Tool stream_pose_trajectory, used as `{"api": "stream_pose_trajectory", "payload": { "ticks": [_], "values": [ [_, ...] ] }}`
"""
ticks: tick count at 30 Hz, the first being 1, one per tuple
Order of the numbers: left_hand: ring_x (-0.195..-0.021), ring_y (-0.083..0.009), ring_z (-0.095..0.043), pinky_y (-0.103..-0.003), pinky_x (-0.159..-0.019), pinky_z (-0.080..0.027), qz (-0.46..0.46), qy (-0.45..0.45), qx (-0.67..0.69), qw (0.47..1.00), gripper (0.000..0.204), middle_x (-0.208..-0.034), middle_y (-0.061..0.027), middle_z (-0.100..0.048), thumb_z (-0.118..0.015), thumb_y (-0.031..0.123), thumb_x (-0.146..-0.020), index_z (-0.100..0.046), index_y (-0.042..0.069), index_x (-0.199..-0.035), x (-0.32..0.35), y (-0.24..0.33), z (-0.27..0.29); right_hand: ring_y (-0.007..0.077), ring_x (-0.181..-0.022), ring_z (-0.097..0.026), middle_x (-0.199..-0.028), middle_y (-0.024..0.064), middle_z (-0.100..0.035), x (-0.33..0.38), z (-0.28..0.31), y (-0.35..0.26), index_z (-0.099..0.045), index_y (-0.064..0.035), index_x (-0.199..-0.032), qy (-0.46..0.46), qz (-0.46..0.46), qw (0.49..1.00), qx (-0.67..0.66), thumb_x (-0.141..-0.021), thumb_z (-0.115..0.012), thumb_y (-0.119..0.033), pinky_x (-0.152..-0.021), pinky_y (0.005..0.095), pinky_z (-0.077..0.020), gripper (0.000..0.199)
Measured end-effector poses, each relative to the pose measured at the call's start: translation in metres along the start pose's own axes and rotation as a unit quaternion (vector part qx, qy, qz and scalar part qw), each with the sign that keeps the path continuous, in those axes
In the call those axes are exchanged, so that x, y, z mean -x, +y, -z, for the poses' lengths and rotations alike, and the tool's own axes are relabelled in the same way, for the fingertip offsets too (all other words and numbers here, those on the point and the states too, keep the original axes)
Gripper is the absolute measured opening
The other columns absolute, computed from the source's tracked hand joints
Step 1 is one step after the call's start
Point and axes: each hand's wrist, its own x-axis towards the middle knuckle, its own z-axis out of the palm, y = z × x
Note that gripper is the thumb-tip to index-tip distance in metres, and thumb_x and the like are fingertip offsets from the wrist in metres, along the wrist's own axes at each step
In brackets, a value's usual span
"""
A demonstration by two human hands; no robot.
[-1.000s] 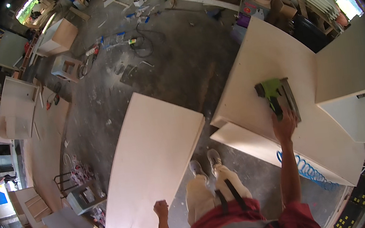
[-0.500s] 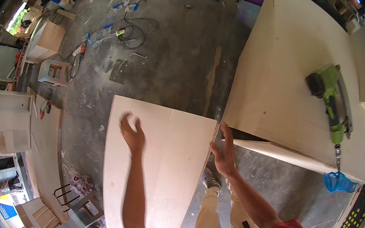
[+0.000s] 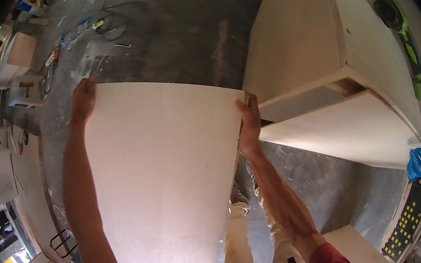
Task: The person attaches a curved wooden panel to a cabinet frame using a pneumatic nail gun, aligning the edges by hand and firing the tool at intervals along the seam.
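A wide, pale plywood panel (image 3: 163, 173) stretches out in front of me, its near end running past the lower edge of the view. My left hand (image 3: 84, 100) is closed around its far left corner, with the fingertips hidden. At the far right corner my right hand (image 3: 250, 124) grips the side edge, thumb on the top face and fingers behind it. Just right of that hand stands a large plywood cabinet box (image 3: 294, 44), with an opening and a slanting lower board (image 3: 340, 127) on the side toward me.
On the cabinet lies a green-and-black nail gun (image 3: 409, 51) with a coiled blue air hose (image 3: 418, 164). A cable (image 3: 115, 25) and scraps litter the concrete floor (image 3: 174, 37). A plastic stool (image 3: 26, 91) and a wooden box (image 3: 20, 55) stand at left.
My left hand has moved from above the panel to its far left corner and closed there. My right hand has taken hold of the right edge. The panel's far end appears raised.
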Motion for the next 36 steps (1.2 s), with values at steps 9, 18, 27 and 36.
{"api": "stream_pose_trajectory", "payload": {
  "ticks": [9, 18, 27, 36],
  "values": [
    [-0.139, -0.0451, -0.042, -0.045, -0.119, -0.028, 0.121, -0.174, 0.016, 0.977, 0.064, -0.145, -0.0327, -0.048, -0.041, 0.045, -0.106, -0.053, -0.011, -0.134, 0.02, -0.071, 0.015, 0.0211, -0.108, -0.046, -0.112, 0.0112, -0.047, 0.034, -0.008, -0.006, -0.049, -0.0005, -0.119, 0.013, -0.008, 0.998, 0.054, -0.096, -0.053, -0.037, -0.098, 0.0333, -0.036, 0.044],
    [-0.09, -0.0309, -0.054, -0.037, -0.087, -0.043, 0.03, -0.068, 0.057, 0.996, 0.042, -0.097, -0.0171, -0.06, -0.041, 0.033, -0.106, -0.059, -0.005, -0.102, 0.032, -0.041, 0.028, 0.0267, -0.129, -0.041, -0.135, 0.0161, -0.044, 0.045, -0.008, -0.006, -0.046, -0.0021, -0.134, -0.038, -0.007, 0.998, 0.049, -0.095, -0.057, -0.041, -0.11, 0.0402, -0.0309, 0.056],
    [-0.089, -0.0246, -0.058, -0.036, -0.087, -0.044, 0.088, 0.123, 0.097, 0.984, 0.036, -0.096, -0.0124, -0.064, -0.043, 0.028, -0.104, -0.064, -0.001, -0.105, 0.04, -0.036, 0.037, 0.0304, -0.123, -0.053, -0.132, 0.0169, -0.052, 0.06, -0.021, -0.035, -0.05, -0.0001, -0.136, 0.047, 0.061, 0.975, 0.209, -0.091, -0.073, -0.028, -0.101, 0.0397, -0.0462, 0.058],
    [-0.093, -0.0243, -0.057, -0.037, -0.085, -0.043, 0.131, 0.062, 0.136, 0.98, 0.047, -0.097, -0.0108, -0.063, -0.04, 0.039, -0.103, -0.067, 0.0, -0.1, 0.043, -0.037, 0.047, 0.0261, -0.104, -0.058, -0.128, 0.0186, -0.052, 0.091, -0.023, -0.043, -0.051, 0.0032, -0.134, 0.085, 0.076, 0.974, 0.196, -0.091, -0.074, -0.029, -0.086, 0.0374, -0.052, 0.058]
  ]
}}
